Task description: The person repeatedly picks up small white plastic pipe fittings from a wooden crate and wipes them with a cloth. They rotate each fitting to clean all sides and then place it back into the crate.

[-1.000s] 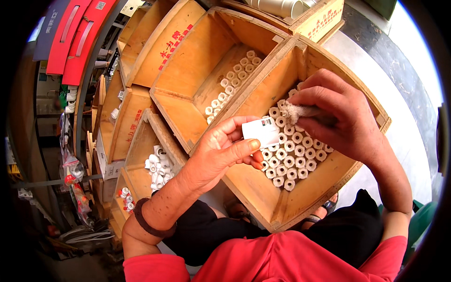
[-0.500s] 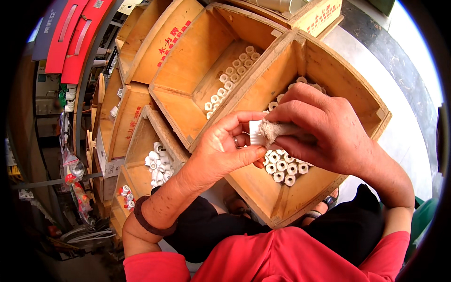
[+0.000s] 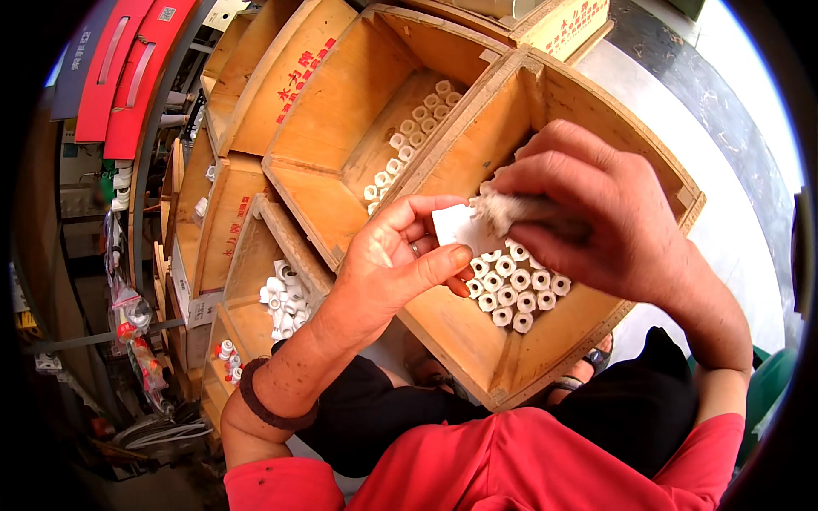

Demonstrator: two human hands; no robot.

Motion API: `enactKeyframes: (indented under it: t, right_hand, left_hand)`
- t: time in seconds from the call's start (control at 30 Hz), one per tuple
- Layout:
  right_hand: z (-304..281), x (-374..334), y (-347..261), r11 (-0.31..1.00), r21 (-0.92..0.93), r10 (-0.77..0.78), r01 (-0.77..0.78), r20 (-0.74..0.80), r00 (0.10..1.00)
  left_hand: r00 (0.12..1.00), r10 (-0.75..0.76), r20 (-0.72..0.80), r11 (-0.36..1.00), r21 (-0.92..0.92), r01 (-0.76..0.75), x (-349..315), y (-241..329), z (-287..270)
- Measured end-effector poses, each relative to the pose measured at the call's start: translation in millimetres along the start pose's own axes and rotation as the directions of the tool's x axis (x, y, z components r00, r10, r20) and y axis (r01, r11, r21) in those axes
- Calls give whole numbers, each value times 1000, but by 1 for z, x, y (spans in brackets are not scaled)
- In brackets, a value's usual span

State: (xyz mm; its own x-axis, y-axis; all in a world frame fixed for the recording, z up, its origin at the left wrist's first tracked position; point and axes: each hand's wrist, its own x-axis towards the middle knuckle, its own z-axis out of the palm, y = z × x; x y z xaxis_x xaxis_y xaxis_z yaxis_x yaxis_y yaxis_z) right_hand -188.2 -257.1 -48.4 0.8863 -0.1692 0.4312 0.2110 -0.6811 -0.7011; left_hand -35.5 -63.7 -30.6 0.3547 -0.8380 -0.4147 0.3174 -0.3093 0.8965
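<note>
Pinched between the thumb and fingers of my left hand (image 3: 396, 264) is a small white plastic pipe fitting (image 3: 452, 226). My right hand (image 3: 609, 217) grips a beige, frayed, fluffy wad (image 3: 498, 210), either a rag or a soft brush; which one I cannot tell. Its fluffy end touches the right side of the fitting. Both hands are over a wooden bin (image 3: 464, 353), where several white hexagonal fittings (image 3: 523, 300) with round holes stand close together. My right hand covers some of them.
A neighbouring wooden bin (image 3: 319, 200) holds more hexagonal fittings in rows (image 3: 407, 153). White elbow-like fittings (image 3: 285, 298) fill a smaller bin at left, with red-and-white pieces (image 3: 228, 358) nearby. Red boxes (image 3: 128, 77) stand at the upper left.
The fitting has turned and moved slightly left, so a smoother white face shows. My right hand has shifted slightly right and up with the beige wad, which is now blurred.
</note>
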Motion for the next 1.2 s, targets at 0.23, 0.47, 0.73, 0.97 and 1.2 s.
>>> enactKeyframes:
  t: [0.23,0.47,0.73,0.97,1.2]
  right_hand:
    - [10,-1,3,1000,-8,-27,28,83,996]
    - [-2,-2,16,997,-72,-1,2,4,1000]
    - [11,3,0,993,-96,-74,76,30,997]
    - [19,1,5,990,-123,-57,65,63,996]
    - [17,2,13,995,-91,-43,45,22,999]
  left_hand:
    - [997,-72,33,997,-41,73,2,0,-4]
    - [998,-60,4,990,-129,60,5,2,-8]
    - [998,-53,24,984,-168,56,8,-2,-4]
    - [994,-99,42,994,-50,101,6,-1,-5]
    - [992,-116,50,990,-77,120,7,-2,-7]
